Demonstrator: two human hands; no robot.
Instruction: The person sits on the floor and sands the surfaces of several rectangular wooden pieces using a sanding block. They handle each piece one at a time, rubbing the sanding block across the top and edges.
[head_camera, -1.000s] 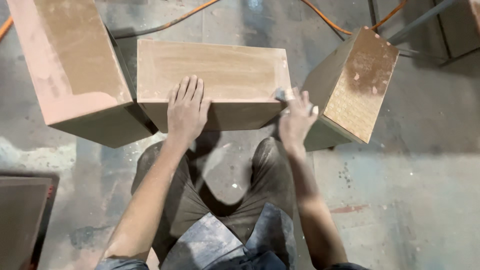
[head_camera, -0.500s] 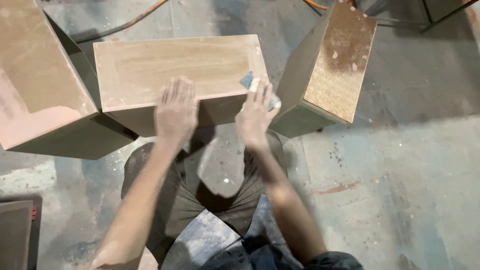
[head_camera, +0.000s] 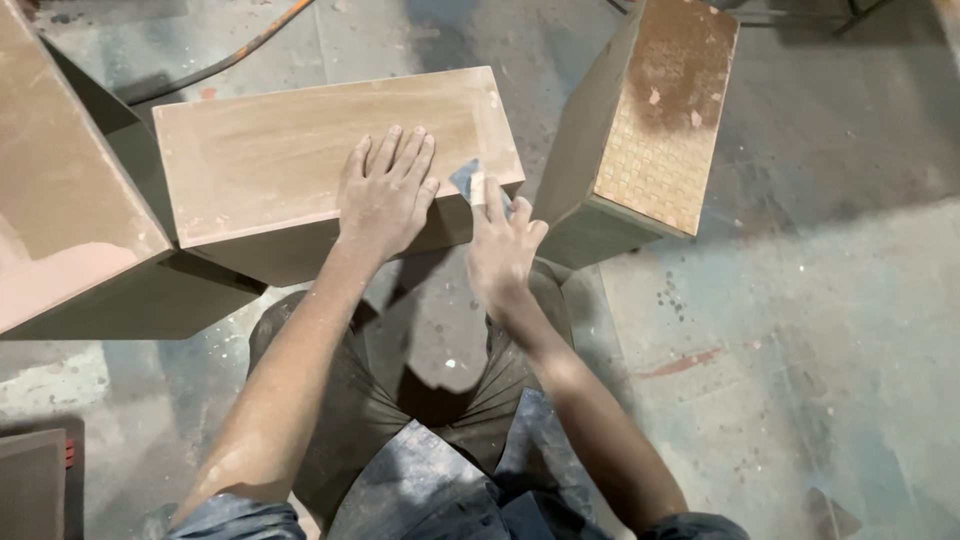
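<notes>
- Left hand (head_camera: 385, 195) lies flat, fingers spread, on the dusty wooden box (head_camera: 270, 150) between the knees.
- Right hand (head_camera: 500, 245) pinches a grey sandpaper piece (head_camera: 466, 181) against the box's near right edge.

Bare forearms run out of rolled, dusty blue-grey sleeves (head_camera: 240, 520); dark olive-brown trousers (head_camera: 340, 400) cover the knees, speckled with pale dust.
</notes>
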